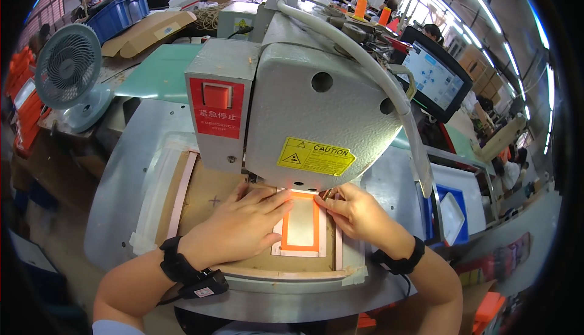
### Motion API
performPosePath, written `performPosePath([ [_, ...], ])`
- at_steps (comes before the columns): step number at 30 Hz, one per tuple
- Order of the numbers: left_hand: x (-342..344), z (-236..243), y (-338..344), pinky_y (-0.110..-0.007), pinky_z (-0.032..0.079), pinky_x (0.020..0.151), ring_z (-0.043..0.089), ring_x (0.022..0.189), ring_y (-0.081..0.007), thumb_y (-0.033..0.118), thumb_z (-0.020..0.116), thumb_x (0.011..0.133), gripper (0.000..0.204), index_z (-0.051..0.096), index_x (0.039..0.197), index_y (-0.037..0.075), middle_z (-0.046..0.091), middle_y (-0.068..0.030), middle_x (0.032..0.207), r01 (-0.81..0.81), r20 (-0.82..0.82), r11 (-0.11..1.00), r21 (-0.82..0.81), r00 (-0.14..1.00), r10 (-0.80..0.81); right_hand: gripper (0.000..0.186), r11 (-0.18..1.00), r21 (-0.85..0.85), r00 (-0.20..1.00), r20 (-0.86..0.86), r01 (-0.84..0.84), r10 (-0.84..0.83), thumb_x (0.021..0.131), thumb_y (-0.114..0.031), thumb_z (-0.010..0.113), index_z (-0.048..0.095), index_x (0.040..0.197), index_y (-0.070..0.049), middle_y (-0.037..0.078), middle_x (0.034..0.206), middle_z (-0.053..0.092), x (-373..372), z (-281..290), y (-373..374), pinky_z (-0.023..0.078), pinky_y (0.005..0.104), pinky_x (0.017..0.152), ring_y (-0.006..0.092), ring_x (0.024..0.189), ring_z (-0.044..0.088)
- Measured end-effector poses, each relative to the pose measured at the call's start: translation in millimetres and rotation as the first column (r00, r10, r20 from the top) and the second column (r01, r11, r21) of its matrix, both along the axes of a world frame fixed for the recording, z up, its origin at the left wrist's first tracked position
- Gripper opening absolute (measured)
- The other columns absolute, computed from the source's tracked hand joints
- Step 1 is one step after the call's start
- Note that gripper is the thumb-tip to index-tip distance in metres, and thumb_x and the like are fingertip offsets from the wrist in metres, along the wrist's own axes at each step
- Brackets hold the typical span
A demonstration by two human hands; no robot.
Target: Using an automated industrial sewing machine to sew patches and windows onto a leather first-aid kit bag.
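Note:
A pale rectangular piece with an orange border point(285, 225) lies under the front of a grey industrial machine head point(340, 122), lit from above. My left hand point(237, 228) rests flat along its left side, fingers apart, their tips on the piece's upper left edge. At the upper right corner, my right hand point(365, 216) has its thumb and fingers pinched together. A small dark metallic thing shows at those fingertips, too small to name. Beneath the piece is a tan board point(216, 189) with pale strips along its edges. The machine's underside hides what is directly below it.
A grey box with a red button point(216, 96) hangs left of the machine head. A pale hose point(389, 91) curves down its right side. A fan point(68, 66) stands at left, a screen point(435, 73) at right. Blue tray point(463, 228) lies beyond the metal table point(115, 207).

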State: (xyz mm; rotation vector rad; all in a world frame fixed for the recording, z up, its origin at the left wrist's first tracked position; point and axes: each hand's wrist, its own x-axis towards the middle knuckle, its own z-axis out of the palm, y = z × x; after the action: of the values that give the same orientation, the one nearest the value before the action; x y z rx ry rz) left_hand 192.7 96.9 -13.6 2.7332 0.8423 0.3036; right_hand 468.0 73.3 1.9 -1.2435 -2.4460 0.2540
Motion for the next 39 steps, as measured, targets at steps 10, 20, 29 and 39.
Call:
performPosePath([
  [10,0,5,-4,-0.057,0.036,0.108,0.043,0.132,-0.0297,0.023,0.068,0.085,0.055,0.055,0.136,0.007,0.046,-0.0112,0.146,0.04,0.023,0.997,0.06,0.999,-0.041,0.056,0.994,-0.112,0.912,0.408,0.0,0.046,0.077,-0.036,0.075,0.066,0.117,0.002,0.012,0.107,0.06,-18,28,0,0.046,0.0383,0.082,0.028,0.102,0.059],
  [20,-3,14,-27,-0.059,0.036,0.109,0.048,0.131,-0.0316,0.008,0.063,0.083,0.048,0.063,0.13,0.022,0.05,-0.014,0.139,0.221,-0.033,0.974,0.045,0.975,-0.22,0.076,0.98,-0.181,0.801,0.597,0.081,0.045,0.07,-0.046,0.079,0.061,0.123,0.005,0.015,0.118,0.057,-35,31,-6,0.046,0.0407,0.087,0.03,0.113,0.053],
  [29,-6,12,-36,-0.061,0.034,0.109,0.048,0.131,-0.032,0.008,0.065,0.08,0.049,0.063,0.128,0.014,0.053,-0.0148,0.137,0.206,0.007,0.969,0.137,0.978,-0.209,0.056,0.99,-0.135,0.975,0.214,-0.029,0.058,0.073,-0.025,0.082,0.065,0.119,0.002,0.017,0.12,0.054,-8,22,-16,0.049,0.0388,0.085,0.0304,0.107,0.056],
  [39,-5,22,-36,-0.064,0.029,0.111,0.057,0.123,-0.0261,0.014,0.065,0.08,0.038,0.067,0.117,0.006,0.06,-0.0149,0.128,0.122,-0.065,0.977,0.174,0.992,-0.112,0.043,0.998,0.058,0.806,0.592,-0.034,-0.007,0.078,-0.028,0.071,0.067,0.113,-0.003,0.013,0.125,0.057,-39,20,-45,0.044,0.042,0.093,0.0232,0.1,0.06],
])
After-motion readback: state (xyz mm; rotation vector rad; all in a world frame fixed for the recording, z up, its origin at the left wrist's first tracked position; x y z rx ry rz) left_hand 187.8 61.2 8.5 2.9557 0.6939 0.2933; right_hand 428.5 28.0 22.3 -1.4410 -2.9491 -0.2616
